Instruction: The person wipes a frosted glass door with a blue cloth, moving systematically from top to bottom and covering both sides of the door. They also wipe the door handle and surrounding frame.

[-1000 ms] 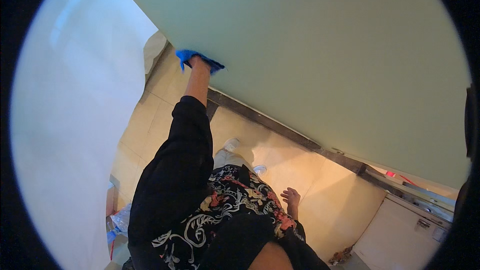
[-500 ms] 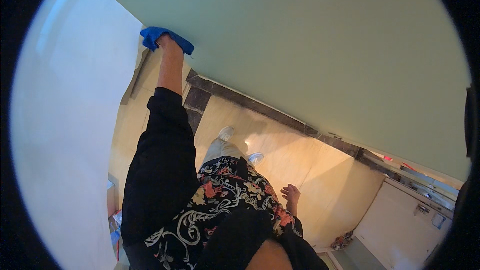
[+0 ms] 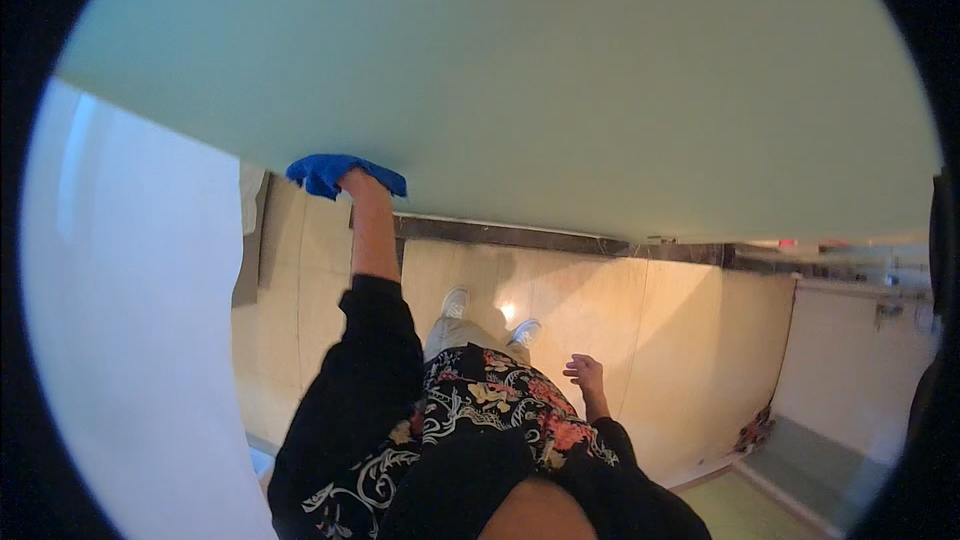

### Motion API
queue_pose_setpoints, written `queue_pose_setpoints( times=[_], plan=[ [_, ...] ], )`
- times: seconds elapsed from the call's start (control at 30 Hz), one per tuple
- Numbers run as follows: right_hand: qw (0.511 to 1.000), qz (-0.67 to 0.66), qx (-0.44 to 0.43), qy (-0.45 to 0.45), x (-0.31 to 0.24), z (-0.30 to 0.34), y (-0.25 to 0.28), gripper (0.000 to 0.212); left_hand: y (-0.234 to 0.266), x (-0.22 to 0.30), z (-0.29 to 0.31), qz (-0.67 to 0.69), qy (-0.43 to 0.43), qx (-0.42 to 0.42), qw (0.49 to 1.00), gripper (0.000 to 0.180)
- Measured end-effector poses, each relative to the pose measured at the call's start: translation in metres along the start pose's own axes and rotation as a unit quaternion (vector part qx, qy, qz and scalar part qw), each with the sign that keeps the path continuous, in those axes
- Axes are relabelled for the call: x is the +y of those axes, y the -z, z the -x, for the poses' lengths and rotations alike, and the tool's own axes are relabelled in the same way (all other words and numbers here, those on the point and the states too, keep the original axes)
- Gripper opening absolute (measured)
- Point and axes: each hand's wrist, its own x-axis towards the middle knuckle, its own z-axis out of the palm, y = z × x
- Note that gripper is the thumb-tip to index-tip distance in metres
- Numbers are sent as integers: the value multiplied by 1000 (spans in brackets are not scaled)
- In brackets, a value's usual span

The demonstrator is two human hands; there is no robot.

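Note:
A blue cloth [image 3: 322, 175] lies against the surface of a large pale green panel [image 3: 560, 80], close to the panel's left edge. My left hand [image 3: 355, 181] presses that cloth to the panel, arm stretched out. The cloth covers most of the fingers. Down by my right side hangs my right hand [image 3: 585, 372], empty, with its fingers slightly bent and apart. It touches nothing.
Beneath the panel runs a dark stone strip [image 3: 500, 233] along the light tiled floor [image 3: 680, 340]. A white surface [image 3: 140, 270] fills the left side. At the right stands a white cabinet or door [image 3: 850, 360] with a metal fitting.
The view has turned, so the panel's lower edge now looks nearly level. My left hand and the cloth appear lower in the picture, still against the panel. The right hand stays empty.

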Motion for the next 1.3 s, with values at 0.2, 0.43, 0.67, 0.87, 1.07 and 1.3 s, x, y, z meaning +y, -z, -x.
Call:
queue_pose_setpoints(
  times=[0.2, 0.43, 0.67, 0.87, 1.07, 1.3],
  plan=[
    [998, -50, 39, 11, 18, -4, 16, 26, -56, 97, 124, -112, -383, -106, 911, 64],
    [990, -111, 87, 4, 83, -14, 19, 26, -106, 188, 199, -116, -622, -31, 774, 64],
    [974, -171, 147, -14, 128, -17, 28, 24, -161, 271, 274, -107, -686, -19, 719, 71],
    [952, -244, 185, -30, 166, -10, 49, 22, -215, 314, 382, -42, -757, -45, 650, 62],
    [934, -271, 228, -56, 203, -10, 81, 19, -232, 290, 478, -140, -820, -74, 550, 49],
    [897, -349, 259, -85, 182, 2, 83, 20, -247, 240, 528, -70, -808, -288, 509, 50]
  ],
)
